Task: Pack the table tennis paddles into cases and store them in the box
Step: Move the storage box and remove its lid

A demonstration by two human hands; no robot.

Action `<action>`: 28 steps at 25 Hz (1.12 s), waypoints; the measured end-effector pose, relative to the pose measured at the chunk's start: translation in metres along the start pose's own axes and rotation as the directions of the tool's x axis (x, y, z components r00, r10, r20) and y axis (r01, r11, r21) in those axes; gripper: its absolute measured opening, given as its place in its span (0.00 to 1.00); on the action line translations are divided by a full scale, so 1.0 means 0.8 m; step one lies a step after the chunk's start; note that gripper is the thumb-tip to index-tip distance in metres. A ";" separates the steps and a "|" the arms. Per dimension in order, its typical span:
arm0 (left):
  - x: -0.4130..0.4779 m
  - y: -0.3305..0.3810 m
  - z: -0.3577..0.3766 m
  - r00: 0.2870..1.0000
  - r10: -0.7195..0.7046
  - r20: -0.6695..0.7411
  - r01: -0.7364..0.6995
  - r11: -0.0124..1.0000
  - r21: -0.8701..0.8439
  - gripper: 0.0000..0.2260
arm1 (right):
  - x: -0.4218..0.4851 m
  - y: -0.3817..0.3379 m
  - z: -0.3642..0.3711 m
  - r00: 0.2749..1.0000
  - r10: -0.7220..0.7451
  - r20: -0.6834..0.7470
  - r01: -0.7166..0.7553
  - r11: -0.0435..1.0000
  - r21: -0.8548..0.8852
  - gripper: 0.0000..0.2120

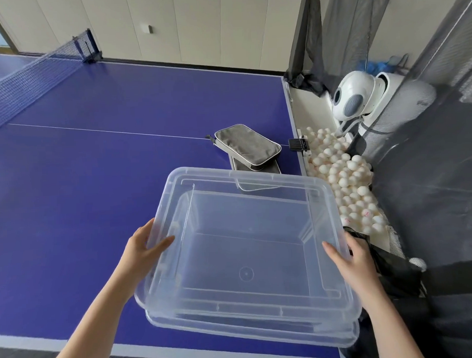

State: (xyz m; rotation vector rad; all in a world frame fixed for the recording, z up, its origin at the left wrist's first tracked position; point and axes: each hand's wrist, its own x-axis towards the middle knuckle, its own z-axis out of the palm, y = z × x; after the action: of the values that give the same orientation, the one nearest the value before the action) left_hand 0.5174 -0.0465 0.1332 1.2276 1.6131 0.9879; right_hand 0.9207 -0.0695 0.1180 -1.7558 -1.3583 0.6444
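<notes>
A clear plastic box [339, 333] with its clear lid [248, 248] lies at the near right corner of the blue table tennis table [109, 170]. My left hand [143, 249] grips the lid's left rim, thumb on top. My right hand [350, 260] holds the lid's right rim. The lid looks slightly lifted off the box. Behind the box, two grey zipped paddle cases [247, 146] lie stacked, the lower one [256, 170] partly hidden by the lid. No bare paddle shows.
The net [33, 76] crosses the table at far left. Right of the table edge, a tray holds several white balls [347, 180], with a white ball machine [360, 96] behind and grey catch netting [429, 158] around it. A black clamp [298, 144] sits on the table's right edge.
</notes>
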 end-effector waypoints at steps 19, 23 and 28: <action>0.077 0.028 -0.130 0.963 -0.047 -0.266 0.004 0.987 -0.162 0.08 | 0.111 -0.111 0.120 0.992 0.050 0.117 -0.055 0.998 0.040 0.33; 0.136 0.006 -0.189 0.953 -0.086 -0.289 0.029 0.980 -0.195 0.05 | 0.125 -0.154 0.186 0.996 0.052 0.072 -0.052 0.999 0.003 0.21; 0.233 -0.026 -0.282 0.958 -0.113 -0.265 0.076 0.987 -0.143 0.07 | 0.144 -0.217 0.290 0.997 0.073 0.027 -0.074 0.997 0.013 0.12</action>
State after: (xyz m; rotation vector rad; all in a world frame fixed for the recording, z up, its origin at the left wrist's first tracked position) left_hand 0.2708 0.1108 0.1548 0.9473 1.7677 1.2225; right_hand 0.6773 0.1232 0.1455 -1.7988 -1.3089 0.7183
